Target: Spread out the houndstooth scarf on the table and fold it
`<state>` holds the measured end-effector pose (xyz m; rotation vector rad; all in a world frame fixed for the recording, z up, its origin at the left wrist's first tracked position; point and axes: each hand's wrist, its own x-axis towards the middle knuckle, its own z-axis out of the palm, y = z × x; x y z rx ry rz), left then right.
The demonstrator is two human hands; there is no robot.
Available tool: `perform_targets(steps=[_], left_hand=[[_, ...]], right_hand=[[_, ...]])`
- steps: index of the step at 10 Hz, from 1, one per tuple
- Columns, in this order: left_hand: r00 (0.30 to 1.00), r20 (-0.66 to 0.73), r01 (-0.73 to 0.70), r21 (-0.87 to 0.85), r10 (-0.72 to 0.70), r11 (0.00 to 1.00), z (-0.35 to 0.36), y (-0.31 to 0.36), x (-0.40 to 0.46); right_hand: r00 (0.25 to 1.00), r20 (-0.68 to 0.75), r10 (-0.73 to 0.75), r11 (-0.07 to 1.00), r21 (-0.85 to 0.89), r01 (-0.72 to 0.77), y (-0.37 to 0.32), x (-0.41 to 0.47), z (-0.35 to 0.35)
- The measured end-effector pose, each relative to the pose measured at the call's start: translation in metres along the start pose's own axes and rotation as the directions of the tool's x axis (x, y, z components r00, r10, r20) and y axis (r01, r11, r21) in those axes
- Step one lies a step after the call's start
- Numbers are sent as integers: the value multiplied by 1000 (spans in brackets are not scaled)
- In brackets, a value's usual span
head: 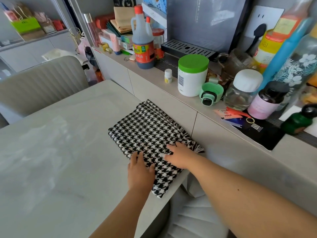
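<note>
The table (pixel 51 152) carried the houndstooth scarf (pixel 147 134), folded thick at its right edge — one corner overhung and, I judged, could drag it off. My left hand (pixel 139 170) and right hand (pixel 180 156) pressed flat, released. Bottles crowded the ledge — the green-lidded jar (pixel 192 76) nearest.

Houndstooth scarf (pixel 151 134): one, on one table (pixel 60 152). Hands: two, left hand (pixel 139 170) and right hand (pixel 180 156). Ledge stock: two dark sauce bottles (pixel 143 42), one green-lidded white tub (pixel 192 76); one chair (pixel 39 83).
</note>
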<state>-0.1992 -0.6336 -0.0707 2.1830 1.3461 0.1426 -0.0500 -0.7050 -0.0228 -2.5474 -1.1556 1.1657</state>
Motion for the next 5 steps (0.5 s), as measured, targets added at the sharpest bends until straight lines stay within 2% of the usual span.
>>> perform_targets(steps=[1, 2, 3, 4, 5], left_hand=[[997, -76, -5, 59, 10, 998, -4, -3, -3], [999, -41, -13, 262, 25, 965, -6, -1, -5], [989, 148, -67, 335, 18, 940, 0, 1, -4], [969, 247, -70, 362, -23, 929, 0, 2, 0], [958, 283, -83, 409, -40, 909, -1, 5, 5]], right_hand=[[996, -51, -72, 997, 0, 72, 2, 5, 0], [995, -93, 38, 993, -105, -47, 7, 12, 5], [992, -41, 121, 981, -145, -126, 14, 22, 13], [991, -41, 125, 974, -185, -131, 13, 16, 9], [979, -203, 25, 995, 97, -5, 1, -6, -12]])
